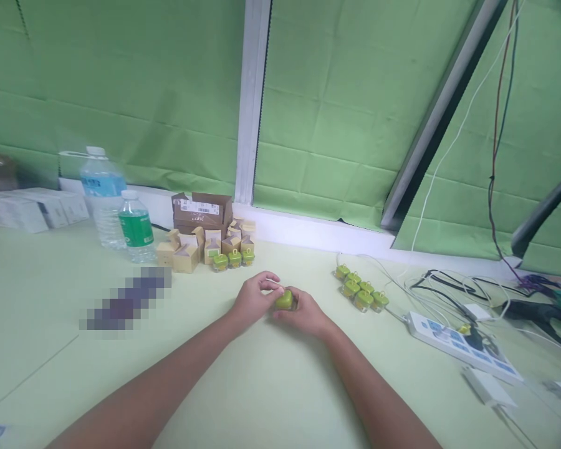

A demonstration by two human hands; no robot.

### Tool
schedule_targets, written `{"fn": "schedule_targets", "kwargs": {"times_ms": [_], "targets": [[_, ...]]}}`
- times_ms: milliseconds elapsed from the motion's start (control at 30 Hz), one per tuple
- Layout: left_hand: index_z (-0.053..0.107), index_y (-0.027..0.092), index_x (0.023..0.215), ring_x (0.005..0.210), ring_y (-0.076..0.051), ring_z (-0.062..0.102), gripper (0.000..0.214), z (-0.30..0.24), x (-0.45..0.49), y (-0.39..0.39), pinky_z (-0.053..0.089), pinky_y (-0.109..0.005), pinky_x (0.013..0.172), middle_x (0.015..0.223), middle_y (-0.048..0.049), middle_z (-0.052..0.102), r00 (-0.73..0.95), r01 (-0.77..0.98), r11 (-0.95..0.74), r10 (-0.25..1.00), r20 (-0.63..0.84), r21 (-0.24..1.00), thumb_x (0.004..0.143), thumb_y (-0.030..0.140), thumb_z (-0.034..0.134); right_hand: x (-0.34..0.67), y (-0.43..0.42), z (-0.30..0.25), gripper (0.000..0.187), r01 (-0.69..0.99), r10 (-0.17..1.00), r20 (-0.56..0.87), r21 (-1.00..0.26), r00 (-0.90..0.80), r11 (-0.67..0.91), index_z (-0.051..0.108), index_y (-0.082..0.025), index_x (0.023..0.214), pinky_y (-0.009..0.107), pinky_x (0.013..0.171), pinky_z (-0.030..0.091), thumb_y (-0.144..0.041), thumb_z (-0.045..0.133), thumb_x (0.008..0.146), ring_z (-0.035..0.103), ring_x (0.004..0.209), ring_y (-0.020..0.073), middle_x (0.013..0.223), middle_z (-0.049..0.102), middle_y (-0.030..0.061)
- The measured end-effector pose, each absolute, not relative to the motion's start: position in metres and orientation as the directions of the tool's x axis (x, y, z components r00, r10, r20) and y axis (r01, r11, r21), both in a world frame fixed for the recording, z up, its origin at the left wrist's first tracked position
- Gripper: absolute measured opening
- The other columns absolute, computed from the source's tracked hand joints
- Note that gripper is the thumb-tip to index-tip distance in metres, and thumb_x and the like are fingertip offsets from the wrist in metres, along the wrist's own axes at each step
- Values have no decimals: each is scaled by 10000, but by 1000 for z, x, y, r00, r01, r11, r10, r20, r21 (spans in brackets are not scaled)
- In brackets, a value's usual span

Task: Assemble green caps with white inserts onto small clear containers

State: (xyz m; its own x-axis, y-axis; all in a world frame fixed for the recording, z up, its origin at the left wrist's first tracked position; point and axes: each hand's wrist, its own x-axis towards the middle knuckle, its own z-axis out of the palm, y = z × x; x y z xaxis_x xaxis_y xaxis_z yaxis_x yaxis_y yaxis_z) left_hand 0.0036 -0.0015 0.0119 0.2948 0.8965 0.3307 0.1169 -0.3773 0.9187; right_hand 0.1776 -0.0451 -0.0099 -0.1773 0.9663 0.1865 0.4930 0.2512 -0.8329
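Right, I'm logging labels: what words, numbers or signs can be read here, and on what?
No text is legible.
Blue label, large bottle: blurred.
Green label, small bottle: blurred.
White label, brown carton: barcode visible, print too small.
Held green container: no readable text.

- Left forearm (pixel 168 376): bare, entering from seven o'clock, aimed toward two o'clock.
- Left hand (pixel 255 299): fingers bent, pointing toward two o'clock; thumb extended beneath them.
- Right forearm (pixel 371 386): bare, entering from five o'clock, aimed toward eleven o'clock.
- Right hand (pixel 308 313): fingers curled inward, thumb pointing toward nine o'clock.
- Hands: close together.
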Motion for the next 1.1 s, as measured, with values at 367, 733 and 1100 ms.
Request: {"fn": "schedule_targets", "kwargs": {"times_ms": [367, 733, 1100], "targets": [[538, 166, 983, 819, -197, 711, 453, 10, -12, 27, 599, -349, 734, 928, -86, 725, 89, -381, 52, 996, -19, 923, 672, 300, 839, 188, -44, -14, 538, 718, 856, 504, -638, 116, 278, 575, -192, 1256, 472, 1087, 381, -389, 695, 771, 502, 1267, 298, 1309, 590, 132], [615, 168, 927, 879, -189, 660, 356, -2, 11, 2, 585, -356, 779, 933, -56, 658, 227, -370, -6, 969, 97, 929, 685, 354, 799, 151, -55, -3, 386, 343, 923, 320, -909, 214, 236, 636, -172, 1052, 302, 664, 555, -476, 655, 815, 670, 806, 200, 942, 699, 79], [651, 172, 1077, 909, -211, 658, 362, -10, 5, 3, 560, -334, 777, 1019, -83, 683, 468, -141, -123, 866, 175, 982, 838, 441, 622, 159, -52, -13, 222, 515, 892, 448, -780, 65, 354, 658, -184, 995, 353, 836, 562, -345, 620, 848, 643, 914, 207, 985, 664, 86]]}}
